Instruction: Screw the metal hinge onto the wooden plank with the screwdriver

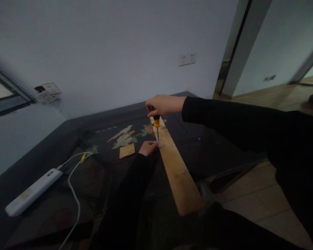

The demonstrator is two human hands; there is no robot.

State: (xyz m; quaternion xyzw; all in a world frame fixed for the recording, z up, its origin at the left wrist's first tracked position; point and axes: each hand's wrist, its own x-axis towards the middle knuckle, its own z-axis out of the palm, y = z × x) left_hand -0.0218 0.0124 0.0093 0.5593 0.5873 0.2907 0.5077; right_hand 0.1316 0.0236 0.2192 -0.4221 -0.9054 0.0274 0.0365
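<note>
A long wooden plank (177,170) lies on the dark table (41,152), running away from me. My right hand (164,105) grips the black and orange handle of a screwdriver (157,127) held upright, its tip down on a small metal bracket (158,142) at the plank's left edge. My left hand (148,148) rests on the table beside the plank, fingers touching that bracket. Both arms wear black sleeves.
A small wooden block (127,151) lies left of my left hand. A white power strip (32,191) with white cables (74,194) sits at the table's left. The table top shows a bird and flower picture (123,137). Wall sockets (187,58) behind; tiled floor (263,194) at right.
</note>
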